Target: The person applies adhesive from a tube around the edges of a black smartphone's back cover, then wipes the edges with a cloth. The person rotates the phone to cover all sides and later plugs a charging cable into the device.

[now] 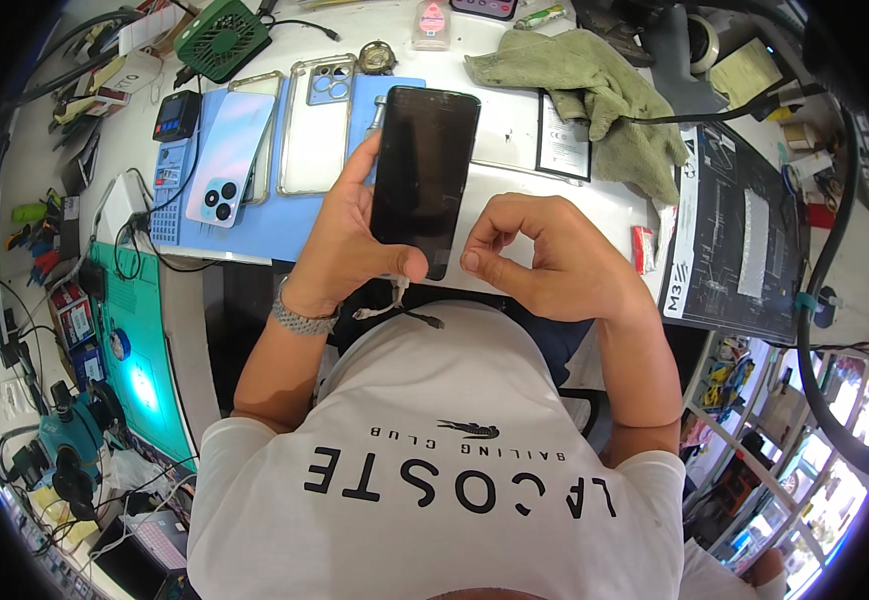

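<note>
A smartphone with a dark, unlit screen stands almost upright in my left hand. The left thumb lies across its lower edge, and the fingers are behind its left side, partly hidden. Just right of the phone's lower end is my right hand, its fingers curled in toward the thumb; no object shows between them, and the hand is apart from the phone. Below the phone, cable ends hang by my left thumb, one whitish and one black. A metal-band watch circles my left wrist.
On a blue mat lie a pale iridescent phone and clear phone cases. A green fan, a green cloth and a flat battery are further back. At the right is a black printed mat.
</note>
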Demonstrator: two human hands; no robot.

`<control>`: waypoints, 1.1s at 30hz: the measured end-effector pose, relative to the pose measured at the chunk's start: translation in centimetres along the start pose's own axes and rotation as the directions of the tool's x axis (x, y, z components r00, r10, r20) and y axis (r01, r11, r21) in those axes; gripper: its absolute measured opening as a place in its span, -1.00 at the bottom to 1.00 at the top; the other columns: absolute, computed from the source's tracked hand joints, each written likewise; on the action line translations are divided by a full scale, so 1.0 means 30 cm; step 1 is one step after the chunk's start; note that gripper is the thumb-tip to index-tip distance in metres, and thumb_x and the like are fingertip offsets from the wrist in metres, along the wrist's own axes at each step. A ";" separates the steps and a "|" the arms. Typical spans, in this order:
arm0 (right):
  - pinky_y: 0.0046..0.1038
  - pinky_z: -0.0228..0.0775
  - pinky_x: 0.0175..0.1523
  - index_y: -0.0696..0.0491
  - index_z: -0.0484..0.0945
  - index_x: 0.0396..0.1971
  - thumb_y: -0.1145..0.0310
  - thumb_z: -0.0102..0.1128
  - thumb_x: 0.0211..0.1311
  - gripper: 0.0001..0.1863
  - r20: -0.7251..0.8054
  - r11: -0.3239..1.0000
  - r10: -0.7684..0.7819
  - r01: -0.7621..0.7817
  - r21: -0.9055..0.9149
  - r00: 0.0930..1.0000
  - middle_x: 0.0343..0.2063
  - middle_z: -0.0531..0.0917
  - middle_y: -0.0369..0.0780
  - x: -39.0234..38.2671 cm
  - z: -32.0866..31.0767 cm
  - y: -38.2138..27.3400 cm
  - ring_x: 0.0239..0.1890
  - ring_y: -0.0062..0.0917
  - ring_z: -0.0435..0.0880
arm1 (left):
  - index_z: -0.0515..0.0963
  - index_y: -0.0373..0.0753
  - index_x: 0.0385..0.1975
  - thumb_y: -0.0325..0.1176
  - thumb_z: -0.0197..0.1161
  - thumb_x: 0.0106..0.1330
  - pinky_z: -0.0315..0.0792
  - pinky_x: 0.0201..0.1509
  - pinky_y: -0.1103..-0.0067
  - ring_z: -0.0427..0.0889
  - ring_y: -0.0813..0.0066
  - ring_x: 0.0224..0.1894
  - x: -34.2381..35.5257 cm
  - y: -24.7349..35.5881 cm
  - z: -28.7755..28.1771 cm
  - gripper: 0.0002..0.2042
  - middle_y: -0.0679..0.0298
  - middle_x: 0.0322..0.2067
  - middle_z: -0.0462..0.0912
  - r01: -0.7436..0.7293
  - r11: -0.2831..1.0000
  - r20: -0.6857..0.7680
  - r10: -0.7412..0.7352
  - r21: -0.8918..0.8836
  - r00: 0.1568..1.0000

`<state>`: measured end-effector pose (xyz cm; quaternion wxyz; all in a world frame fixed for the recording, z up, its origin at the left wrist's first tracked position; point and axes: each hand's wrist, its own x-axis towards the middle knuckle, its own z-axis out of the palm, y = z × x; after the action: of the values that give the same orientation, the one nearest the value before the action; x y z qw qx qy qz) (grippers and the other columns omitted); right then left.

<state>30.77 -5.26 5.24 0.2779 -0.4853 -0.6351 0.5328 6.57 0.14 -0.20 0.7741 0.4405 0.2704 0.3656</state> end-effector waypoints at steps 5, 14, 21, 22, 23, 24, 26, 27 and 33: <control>-0.39 0.57 -0.19 0.23 0.71 -0.37 0.44 0.37 0.26 -0.86 0.054 0.999 0.028 -0.026 -0.039 0.998 -0.43 0.75 -0.10 0.039 0.009 0.002 -0.36 -0.39 0.72 | 0.06 -0.34 0.56 -0.49 0.80 -0.12 0.48 0.40 0.41 0.55 0.35 0.31 -0.002 0.011 0.026 0.21 0.13 0.29 0.53 -0.022 0.992 -0.061 0.030 0.128 0.998; -0.42 0.54 -0.09 0.18 0.62 -0.23 0.57 0.54 0.05 -0.71 -0.146 0.985 -0.068 0.090 0.150 0.987 -0.37 0.72 -0.19 0.072 0.113 0.072 -0.27 -0.48 0.66 | -0.02 -0.21 0.58 -0.52 0.73 -0.01 0.67 0.06 0.46 0.73 0.38 0.00 -0.040 -0.023 0.044 0.18 0.14 0.10 0.62 -0.038 0.977 -0.004 0.038 -0.208 0.999; -0.53 0.51 -0.07 0.17 0.51 -0.07 0.48 0.64 0.08 -0.52 -0.220 0.963 -0.069 0.123 0.240 0.973 -0.30 0.68 -0.28 0.090 0.146 0.105 -0.25 -0.62 0.60 | 0.00 -0.20 0.52 -0.53 0.70 0.05 0.69 0.04 0.44 0.76 0.33 -0.04 -0.067 -0.005 0.058 0.09 0.12 0.06 0.64 -0.058 0.978 -0.017 0.056 -0.199 0.998; -0.54 0.51 -0.06 0.18 0.54 -0.07 0.48 0.60 0.15 -0.57 -0.234 0.949 -0.072 0.139 0.284 0.970 -0.29 0.69 -0.28 0.085 0.150 0.121 -0.25 -0.63 0.62 | 0.02 -0.21 0.51 -0.54 0.69 0.06 0.67 0.09 0.45 0.75 0.33 -0.01 -0.057 0.002 0.051 0.07 0.13 0.06 0.64 -0.099 0.986 -0.077 0.089 -0.136 0.993; -0.55 0.51 -0.05 0.18 0.56 -0.06 0.48 0.57 0.21 -0.62 -0.247 0.933 -0.075 0.155 0.324 0.966 -0.29 0.70 -0.29 0.082 0.147 0.127 -0.25 -0.64 0.63 | 0.04 -0.21 0.49 -0.54 0.68 0.08 0.65 0.14 0.45 0.74 0.34 0.03 -0.048 0.010 0.046 0.04 0.13 0.07 0.64 -0.137 0.988 -0.134 0.127 -0.071 0.983; -0.57 0.52 -0.03 0.19 0.61 -0.04 0.48 0.41 0.40 -0.78 -0.226 0.849 0.013 0.109 0.517 0.974 -0.25 0.73 -0.30 0.067 0.151 0.121 -0.23 -0.68 0.67 | 0.06 -0.21 0.46 -0.54 0.59 0.21 0.55 0.30 0.43 0.66 0.37 0.17 -0.035 0.016 0.065 -0.09 0.13 0.12 0.61 -0.227 0.972 -0.166 0.215 -0.055 0.962; -0.59 0.52 -0.03 0.19 0.60 -0.04 0.46 0.36 0.45 -0.80 -0.229 0.810 0.070 0.079 0.581 0.971 -0.24 0.73 -0.31 0.053 0.162 0.092 -0.21 -0.71 0.66 | 0.05 -0.21 0.45 -0.53 0.52 0.30 0.52 0.33 0.42 0.63 0.38 0.21 -0.030 0.008 0.079 -0.16 0.11 0.17 0.57 -0.248 0.964 -0.219 0.224 -0.090 0.950; -0.59 0.52 -0.03 0.19 0.60 -0.03 0.45 0.33 0.48 -0.81 -0.232 0.789 0.100 0.065 0.611 0.968 -0.24 0.73 -0.31 0.053 0.170 0.081 -0.20 -0.72 0.66 | 0.05 -0.21 0.45 -0.52 0.48 0.35 0.50 0.34 0.42 0.61 0.39 0.23 -0.031 0.003 0.084 -0.20 0.11 0.19 0.56 -0.257 0.960 -0.243 0.225 -0.109 0.944; -0.58 0.51 -0.11 0.23 0.61 -0.09 0.47 0.30 0.48 -0.84 -0.272 0.837 0.087 0.078 0.542 0.958 -0.31 0.72 -0.29 0.048 0.155 0.080 -0.30 -0.72 0.61 | 0.00 -0.21 0.52 -0.42 0.37 0.47 0.30 0.50 0.34 0.45 0.32 0.40 -0.085 0.013 -0.004 -0.24 0.05 0.36 0.42 -0.385 0.921 -0.330 0.380 0.054 0.864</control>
<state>26.93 -5.93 1.43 0.4924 -0.4586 -0.4082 0.6169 4.85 -1.72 0.35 0.6320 0.4113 0.3025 0.5831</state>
